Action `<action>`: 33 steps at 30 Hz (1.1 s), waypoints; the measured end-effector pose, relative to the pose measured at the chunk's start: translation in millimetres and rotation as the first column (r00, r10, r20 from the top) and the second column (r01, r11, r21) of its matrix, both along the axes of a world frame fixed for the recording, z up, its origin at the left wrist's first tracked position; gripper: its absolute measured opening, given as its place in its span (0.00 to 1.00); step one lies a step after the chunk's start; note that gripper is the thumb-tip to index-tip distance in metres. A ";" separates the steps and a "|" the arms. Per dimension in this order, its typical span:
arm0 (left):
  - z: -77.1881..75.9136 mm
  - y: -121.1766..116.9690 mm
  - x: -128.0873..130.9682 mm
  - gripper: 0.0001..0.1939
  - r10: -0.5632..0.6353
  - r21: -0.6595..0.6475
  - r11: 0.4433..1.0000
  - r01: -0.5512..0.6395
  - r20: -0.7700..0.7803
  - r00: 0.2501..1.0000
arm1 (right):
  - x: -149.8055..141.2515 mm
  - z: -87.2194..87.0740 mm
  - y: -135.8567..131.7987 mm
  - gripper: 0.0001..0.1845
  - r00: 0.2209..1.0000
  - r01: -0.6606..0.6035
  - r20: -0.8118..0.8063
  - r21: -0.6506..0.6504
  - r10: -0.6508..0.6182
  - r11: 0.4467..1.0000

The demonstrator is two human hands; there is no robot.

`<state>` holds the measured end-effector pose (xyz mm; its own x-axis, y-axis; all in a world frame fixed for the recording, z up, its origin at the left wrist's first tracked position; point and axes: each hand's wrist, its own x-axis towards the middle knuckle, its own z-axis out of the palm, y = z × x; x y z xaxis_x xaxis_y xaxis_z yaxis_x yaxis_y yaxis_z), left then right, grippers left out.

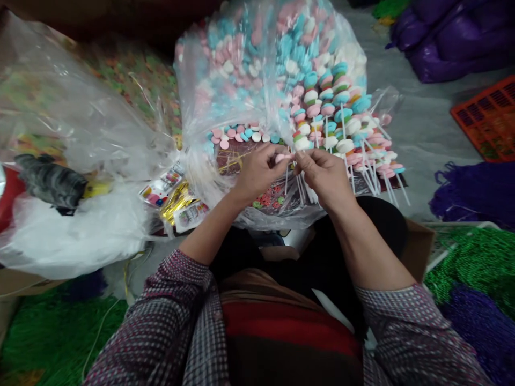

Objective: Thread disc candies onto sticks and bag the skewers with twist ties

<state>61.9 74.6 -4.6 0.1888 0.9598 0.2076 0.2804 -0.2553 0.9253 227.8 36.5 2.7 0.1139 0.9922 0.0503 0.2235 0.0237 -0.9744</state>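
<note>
My left hand (261,169) is closed, pinching a small pink candy (281,157) that looks like a marshmallow. Close against it, the fingertips of my right hand (322,169) are pinched together; what they hold is too small and blurred to make out. Loose pink, white and blue marshmallows (224,143) lie just beyond my left hand. Below the hands is a patch of small red and green candy rings (267,199). To the right, many candy skewers (341,99) on white sticks lie stacked, threaded with marshmallows and coloured rings.
A big clear bag of marshmallows (241,64) stands behind the hands. Further left are a bag of coloured rings (137,80), gold ties (179,203) and printed labels (193,215). An orange crate (488,118), purple bundles (478,195) and green strands (478,260) are at right.
</note>
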 end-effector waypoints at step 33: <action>-4.6 -12.1 -20.3 0.16 0.382 -0.548 0.820 0.168 0.741 0.552 | -14.4 13.0 -25.6 0.23 0.922 -0.374 0.069 -0.102 0.382 0.922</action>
